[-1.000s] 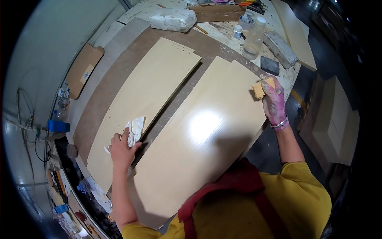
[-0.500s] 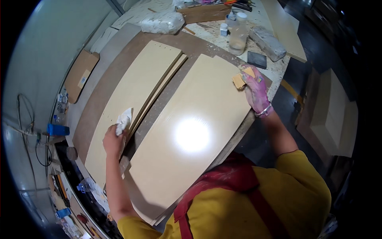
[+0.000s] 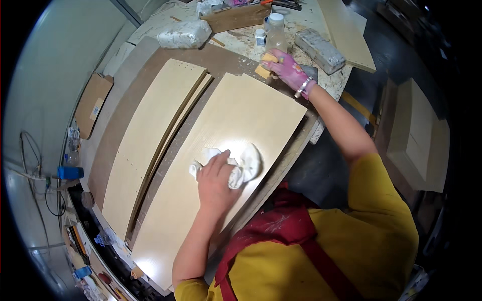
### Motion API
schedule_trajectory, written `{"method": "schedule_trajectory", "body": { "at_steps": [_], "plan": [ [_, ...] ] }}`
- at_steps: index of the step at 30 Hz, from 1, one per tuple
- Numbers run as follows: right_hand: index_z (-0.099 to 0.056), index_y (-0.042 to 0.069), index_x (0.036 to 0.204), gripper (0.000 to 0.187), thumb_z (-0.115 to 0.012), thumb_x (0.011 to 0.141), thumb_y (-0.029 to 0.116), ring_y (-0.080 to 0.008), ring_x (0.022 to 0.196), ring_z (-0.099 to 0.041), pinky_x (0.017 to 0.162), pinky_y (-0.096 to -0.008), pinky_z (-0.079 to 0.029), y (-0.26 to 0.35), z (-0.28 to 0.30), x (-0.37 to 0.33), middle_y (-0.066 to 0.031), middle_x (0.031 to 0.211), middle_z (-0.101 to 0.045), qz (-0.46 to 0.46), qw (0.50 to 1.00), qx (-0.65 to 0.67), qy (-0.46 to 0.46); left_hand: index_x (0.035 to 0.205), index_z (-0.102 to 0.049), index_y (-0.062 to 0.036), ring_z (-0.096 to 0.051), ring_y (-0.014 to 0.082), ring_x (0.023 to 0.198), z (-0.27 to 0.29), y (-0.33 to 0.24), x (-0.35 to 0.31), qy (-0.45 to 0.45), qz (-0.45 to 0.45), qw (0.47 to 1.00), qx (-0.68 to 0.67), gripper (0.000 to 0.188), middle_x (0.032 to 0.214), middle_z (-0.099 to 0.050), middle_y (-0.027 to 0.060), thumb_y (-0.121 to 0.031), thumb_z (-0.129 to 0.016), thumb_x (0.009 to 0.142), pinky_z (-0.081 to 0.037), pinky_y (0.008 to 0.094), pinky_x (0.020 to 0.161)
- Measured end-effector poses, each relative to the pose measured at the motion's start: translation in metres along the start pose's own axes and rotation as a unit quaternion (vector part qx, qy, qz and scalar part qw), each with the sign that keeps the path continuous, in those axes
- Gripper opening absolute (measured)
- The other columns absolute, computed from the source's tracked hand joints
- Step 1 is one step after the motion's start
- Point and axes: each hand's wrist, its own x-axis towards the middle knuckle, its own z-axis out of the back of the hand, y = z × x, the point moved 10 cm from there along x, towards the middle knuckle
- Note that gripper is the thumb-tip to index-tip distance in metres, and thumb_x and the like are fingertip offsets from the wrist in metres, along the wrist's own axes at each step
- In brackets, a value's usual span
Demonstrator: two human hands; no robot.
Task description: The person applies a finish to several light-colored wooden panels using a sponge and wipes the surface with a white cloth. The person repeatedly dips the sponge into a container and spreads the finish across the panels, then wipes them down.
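Note:
My bare left hand [image 3: 217, 183] presses a crumpled white cloth [image 3: 249, 165] onto the glossy face of the cream-coloured board [image 3: 246, 113] nearest me. Beyond that board's far end, my right hand [image 3: 290, 71], in a pink-stained glove, grips a small tan block [image 3: 262, 71] that looks like sponge; the fingers cross over it. A dark square pad [image 3: 310, 71] lies partly behind the right hand. To the left, a pair of cream boards [image 3: 150, 125] lies stacked, slightly offset, with small holes at the far end.
A clear bottle with a white lid [image 3: 275, 35], a small white bottle [image 3: 260, 37] and a plastic-wrapped block [image 3: 320, 49] stand past my right hand. Another wrapped bundle [image 3: 185, 34] lies at the far left, near a cardboard box [image 3: 236, 19]. A flat cardboard piece [image 3: 93, 105] leans by the wall.
My left hand has carried the cloth right, from the left boards onto the near board. My right hand has moved left and away with the tan block, off the board's right edge.

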Motion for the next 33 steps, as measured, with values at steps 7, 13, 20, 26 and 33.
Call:
{"method": "schedule_trajectory", "body": {
  "at_steps": [7,13,20,26,33],
  "plan": [
    [-0.055,-0.002,0.112,0.044,-0.064,0.088,0.034,-0.0252,0.093,-0.061,0.084,-0.0340,-0.047,0.001,-0.028,0.046,-0.0164,0.101,-0.064,0.085,0.991,-0.050,0.089,0.087,-0.063,-0.0079,-0.060,0.0317,0.110,0.004,0.008,0.000,-0.044,0.017,0.999,0.005,0.031,0.117,-0.064,0.0091,-0.013,-0.077,0.060,-0.045,0.0411,0.086],
    [-0.055,0.003,0.114,0.039,-0.066,0.087,0.029,-0.0250,0.090,-0.062,0.083,-0.0333,-0.048,0.011,-0.058,0.055,-0.0146,0.098,-0.064,0.130,0.974,-0.094,0.162,0.087,-0.062,-0.0067,-0.061,0.0325,0.108,0.008,0.008,-0.001,-0.063,0.028,0.998,0.011,0.030,0.114,-0.064,0.0102,-0.014,-0.077,0.062,-0.046,0.0410,0.085],
    [-0.054,0.003,0.116,0.037,-0.067,0.087,0.022,-0.0145,0.097,-0.055,0.089,-0.0295,-0.045,-0.001,-0.059,0.050,-0.0074,0.102,-0.061,0.090,0.972,-0.044,0.213,0.088,-0.060,-0.0062,-0.060,0.0331,0.108,0.008,0.010,0.004,-0.066,0.046,0.996,0.022,0.033,0.113,-0.064,0.0105,-0.011,-0.076,0.060,-0.046,0.0423,0.085],
    [-0.053,0.001,0.122,0.045,-0.064,0.085,0.025,-0.0259,0.094,-0.062,0.084,-0.0346,-0.048,0.012,-0.022,-0.009,-0.0174,0.103,-0.065,0.117,0.946,-0.109,0.282,0.090,-0.061,-0.0063,-0.059,0.0328,0.110,0.004,0.012,0.001,-0.072,0.058,0.995,0.035,0.037,0.115,-0.063,0.0099,-0.007,-0.075,0.055,-0.046,0.0423,0.087],
    [-0.056,0.004,0.114,0.036,-0.063,0.087,0.028,-0.0249,0.093,-0.063,0.082,-0.0348,-0.048,0.018,-0.042,0.027,-0.0143,0.101,-0.065,0.168,0.960,-0.081,0.210,0.090,-0.060,-0.0056,-0.058,0.0326,0.111,0.005,0.013,0.003,-0.056,0.055,0.996,0.048,0.040,0.116,-0.062,0.0100,-0.006,-0.073,0.052,-0.046,0.0426,0.087]
  ]
}}
